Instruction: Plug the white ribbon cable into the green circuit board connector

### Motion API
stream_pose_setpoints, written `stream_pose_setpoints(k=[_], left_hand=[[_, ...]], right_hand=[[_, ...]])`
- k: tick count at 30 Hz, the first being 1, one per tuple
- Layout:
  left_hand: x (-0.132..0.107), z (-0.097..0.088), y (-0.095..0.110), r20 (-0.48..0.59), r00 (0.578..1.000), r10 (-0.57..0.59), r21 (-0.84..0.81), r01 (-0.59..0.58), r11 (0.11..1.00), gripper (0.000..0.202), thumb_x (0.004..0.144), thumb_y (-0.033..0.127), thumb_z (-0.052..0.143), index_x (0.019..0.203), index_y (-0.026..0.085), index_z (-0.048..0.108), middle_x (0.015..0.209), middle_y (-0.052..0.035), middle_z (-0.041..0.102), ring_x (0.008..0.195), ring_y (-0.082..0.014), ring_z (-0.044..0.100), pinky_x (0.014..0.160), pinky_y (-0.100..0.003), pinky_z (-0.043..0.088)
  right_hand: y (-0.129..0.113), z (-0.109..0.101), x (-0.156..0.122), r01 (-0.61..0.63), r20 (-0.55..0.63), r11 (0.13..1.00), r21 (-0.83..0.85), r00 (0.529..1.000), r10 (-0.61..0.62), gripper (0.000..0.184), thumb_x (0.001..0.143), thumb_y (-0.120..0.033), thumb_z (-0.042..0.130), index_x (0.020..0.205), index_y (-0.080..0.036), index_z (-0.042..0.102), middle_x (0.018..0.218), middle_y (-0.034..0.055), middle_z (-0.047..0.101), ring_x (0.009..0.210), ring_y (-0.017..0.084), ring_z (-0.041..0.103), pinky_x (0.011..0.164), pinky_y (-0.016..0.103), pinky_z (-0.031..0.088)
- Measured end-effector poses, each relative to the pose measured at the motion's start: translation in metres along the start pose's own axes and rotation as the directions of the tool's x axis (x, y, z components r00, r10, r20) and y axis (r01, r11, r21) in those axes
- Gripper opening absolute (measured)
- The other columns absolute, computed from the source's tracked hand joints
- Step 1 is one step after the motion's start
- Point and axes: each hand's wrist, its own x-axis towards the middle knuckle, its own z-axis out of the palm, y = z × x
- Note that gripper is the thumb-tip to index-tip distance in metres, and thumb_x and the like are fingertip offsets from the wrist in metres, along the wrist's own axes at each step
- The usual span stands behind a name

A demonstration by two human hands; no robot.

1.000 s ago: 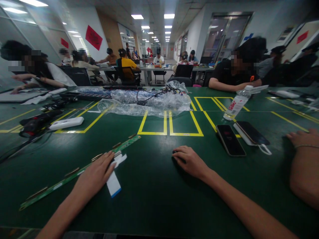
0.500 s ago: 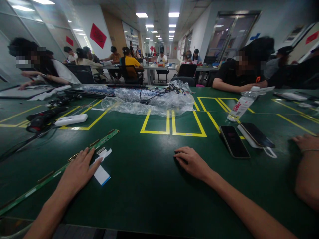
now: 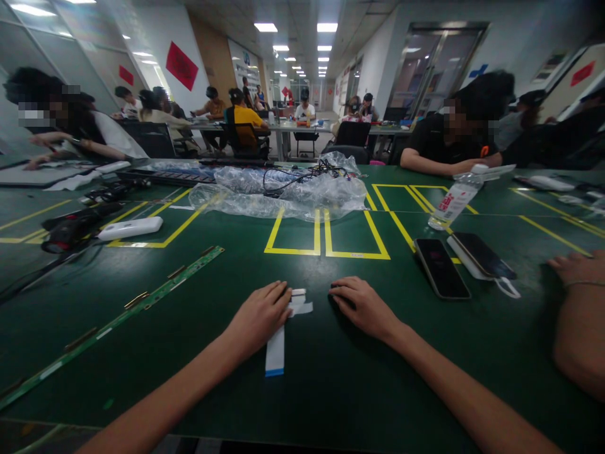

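My left hand (image 3: 262,315) is closed on a white flat ribbon cable (image 3: 275,353) on the green table. The cable's blue-edged end points toward me, and a paler connector end with a white tab (image 3: 300,308) shows past my fingertips. My fingers hide its middle. Across from it, my right hand (image 3: 359,306) rests on the table with loosely bent fingers, thumb a little apart, and nothing visible in it. Left of both hands lies a long, narrow green circuit board (image 3: 151,297) with several connectors along its edge, set diagonally and touched by neither hand.
Crumpled clear plastic wrap (image 3: 283,189) with black cables (image 3: 302,180) lies ahead. Two phones (image 3: 442,268) and a tilted-looking water bottle (image 3: 456,198) stand to the right, near another person's arm (image 3: 581,315). A white device (image 3: 131,229) lies at left. Yellow tape (image 3: 357,255) marks the table.
My left hand has moved right, away from the circuit board, bringing the ribbon cable in front of me. The cable has turned with it. My right hand stays nearly in place.
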Motion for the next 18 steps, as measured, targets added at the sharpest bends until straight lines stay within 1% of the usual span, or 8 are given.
stream_pose_setpoints(k=[3,6,10,14,18], left_hand=[[0.023,0.002,0.032,-0.043,0.992,0.121,-0.022,-0.122,0.992,0.045,0.098,0.032,0.048,0.138,0.014,0.053,0.144,-0.0166,0.054,0.133,-0.0310,0.050,0.106,-0.048,0.048],[0.034,0.004,0.048,-0.096,0.982,0.165,-0.047,-0.170,0.984,0.044,0.098,0.034,0.048,0.137,0.015,0.053,0.142,-0.0163,0.056,0.132,-0.0306,0.052,0.104,-0.047,0.049],[0.036,0.007,0.050,-0.118,0.980,0.158,-0.071,-0.167,0.983,0.043,0.099,0.034,0.046,0.138,0.017,0.052,0.143,-0.0138,0.055,0.132,-0.0302,0.052,0.103,-0.048,0.049],[0.034,0.007,0.047,-0.114,0.983,0.146,-0.096,-0.157,0.983,0.043,0.099,0.034,0.044,0.139,0.018,0.051,0.144,-0.0126,0.054,0.132,-0.0297,0.051,0.104,-0.049,0.048],[0.032,0.006,0.047,-0.105,0.985,0.135,-0.114,-0.147,0.983,0.044,0.100,0.035,0.043,0.140,0.019,0.051,0.144,-0.0119,0.054,0.133,-0.0292,0.050,0.105,-0.049,0.046]], right_hand=[[0.001,0.003,-0.001,-0.020,-0.005,1.000,-0.022,1.000,0.020,0.026,0.095,-0.025,0.056,0.119,-0.021,0.067,0.123,0.0106,0.066,0.116,0.025,0.058,0.098,0.046,0.047],[0.003,0.005,-0.003,-0.052,0.024,0.996,-0.067,0.998,0.054,0.032,0.094,-0.030,0.058,0.124,-0.019,0.066,0.132,0.0143,0.061,0.125,0.029,0.053,0.104,0.050,0.043],[0.007,0.004,-0.006,-0.050,0.080,0.995,-0.090,0.995,0.057,0.036,0.095,-0.030,0.057,0.129,-0.020,0.063,0.141,0.0151,0.055,0.133,0.031,0.047,0.109,0.051,0.039],[0.009,0.000,-0.007,-0.035,0.126,0.996,-0.078,0.991,0.045,0.037,0.095,-0.028,0.055,0.131,-0.022,0.062,0.144,0.0139,0.053,0.136,0.030,0.045,0.110,0.051,0.038],[0.010,-0.002,-0.006,-0.024,0.143,0.998,-0.051,0.989,0.031,0.036,0.097,-0.026,0.052,0.131,-0.023,0.062,0.146,0.0136,0.051,0.137,0.029,0.044,0.111,0.051,0.038]])
